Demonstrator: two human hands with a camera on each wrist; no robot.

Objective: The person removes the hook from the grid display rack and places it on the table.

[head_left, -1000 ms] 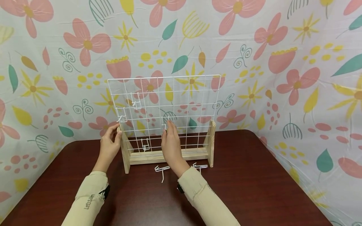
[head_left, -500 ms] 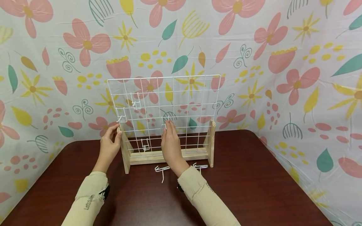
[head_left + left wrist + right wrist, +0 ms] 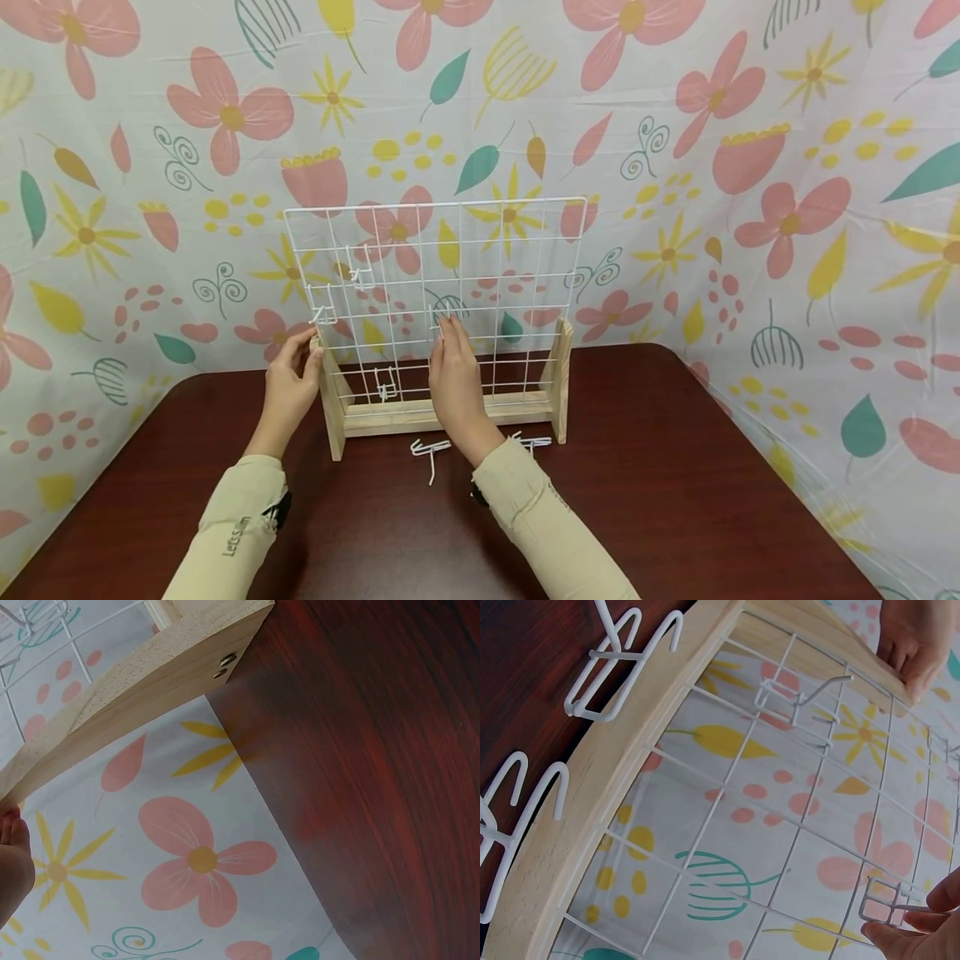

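A white wire grid panel [image 3: 435, 204] stands upright in a pale wooden stand [image 3: 450, 422]. My left hand [image 3: 291, 387] holds the top of the stand's left upright [image 3: 332, 417] between thumb and fingers. With thumb and fingertips, my right hand [image 3: 459, 383] pinches a white wire hook [image 3: 883, 901] against the middle of the grid. The head view mostly hides this hook behind the fingers; whether it is latched on the wires I cannot tell. Other hooks hang on the grid's left part: an upper hook [image 3: 362, 278], an edge hook [image 3: 322, 316] and a low hook [image 3: 386, 390].
Two more white hooks lie on the dark brown table [image 3: 675, 500] in front of the stand: one hook [image 3: 430, 450] left of the right forearm, another hook [image 3: 532, 443] right of it. A flower-printed cloth [image 3: 750, 275] hangs behind and beside the table.
My right hand has shifted very slightly upward at the grid, still pinching the hook. The left hand keeps its hold on the upright.
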